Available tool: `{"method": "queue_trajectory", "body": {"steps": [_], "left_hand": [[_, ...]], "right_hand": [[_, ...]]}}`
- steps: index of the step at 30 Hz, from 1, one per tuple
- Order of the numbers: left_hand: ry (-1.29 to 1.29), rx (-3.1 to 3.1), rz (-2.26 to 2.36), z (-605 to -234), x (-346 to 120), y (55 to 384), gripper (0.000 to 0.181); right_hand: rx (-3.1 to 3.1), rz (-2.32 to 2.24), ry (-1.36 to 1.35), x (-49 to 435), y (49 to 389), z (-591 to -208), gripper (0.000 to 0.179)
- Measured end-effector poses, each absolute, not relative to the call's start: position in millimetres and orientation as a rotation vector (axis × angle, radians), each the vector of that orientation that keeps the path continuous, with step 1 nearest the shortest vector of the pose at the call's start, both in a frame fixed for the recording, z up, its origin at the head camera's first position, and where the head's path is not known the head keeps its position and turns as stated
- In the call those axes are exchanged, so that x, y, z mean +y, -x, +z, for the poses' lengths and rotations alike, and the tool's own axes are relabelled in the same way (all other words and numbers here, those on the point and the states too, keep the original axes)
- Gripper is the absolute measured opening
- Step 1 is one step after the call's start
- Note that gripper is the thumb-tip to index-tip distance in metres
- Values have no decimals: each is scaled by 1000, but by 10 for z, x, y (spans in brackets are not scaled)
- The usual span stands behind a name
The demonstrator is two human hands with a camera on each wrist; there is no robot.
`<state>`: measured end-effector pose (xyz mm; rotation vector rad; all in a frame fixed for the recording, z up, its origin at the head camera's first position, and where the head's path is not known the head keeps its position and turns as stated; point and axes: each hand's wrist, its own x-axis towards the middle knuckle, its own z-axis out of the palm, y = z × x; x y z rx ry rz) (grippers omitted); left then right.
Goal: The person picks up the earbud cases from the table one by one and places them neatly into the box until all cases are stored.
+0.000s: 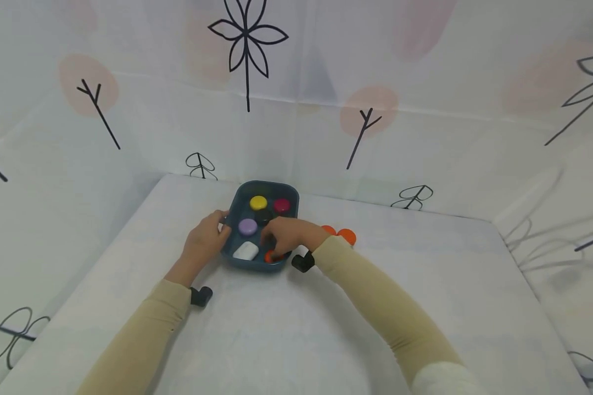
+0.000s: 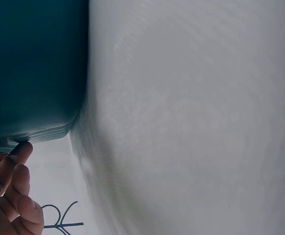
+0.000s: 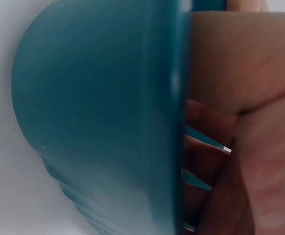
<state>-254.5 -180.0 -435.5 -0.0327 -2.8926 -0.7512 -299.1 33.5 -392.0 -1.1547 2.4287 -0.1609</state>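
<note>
Left beige sleeve [image 1: 135, 340]: on the near left side of the tray, a black wrist device [image 1: 201, 297] at its cuff.

Left hand [image 1: 202, 238]: at the tray's left side, thumb and fingers closed on its rim; a fingertip touches the outer wall.

Dark teal tray [image 1: 249, 266], one, rounded corners: on the white table [image 1: 262, 329], near the backdrop. Contents, left to right:
– white rounded block [image 1: 246, 251]: near left corner of the tray.
– lavender disc [image 1: 247, 226]: left side of the tray, about midway along.
– yellow disc [image 1: 258, 203]: towards the tray's far end.
– black disc [image 1: 263, 216]: near the tray's middle, just beside the yellow.
– red-orange piece [image 1: 269, 257]: near right corner of the tray, partly covered by fingers.
– crimson disc [image 1: 281, 206]: far right corner of the tray.

Right hand [image 1: 289, 233]: over the tray's right rim, fingers bent down inside at the red-orange piece; whether they pinch it, cannot tell.

Orange discs [image 1: 347, 236], two: on the table right of the tray, side by side, partly behind the right forearm.

Right beige sleeve [image 1: 375, 296]: near right of the tray.

Printed backdrop [image 1: 296, 77]: behind the tray, line-drawn flowers.
</note>
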Motion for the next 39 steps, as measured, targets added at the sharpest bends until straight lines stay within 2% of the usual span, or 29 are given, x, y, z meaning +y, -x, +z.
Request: {"method": "queue_trajectory", "body": {"steps": [16,39], "left_hand": [[60,-2890,-749,-4339,-1813,2522,44],[31,-2907,-761,-4342,-1786,2530,45]], "right_hand": [[2442,-16,1094,266,2934,-3964,30],[2451,-194,1148,335,2991,-4014,21]]}}
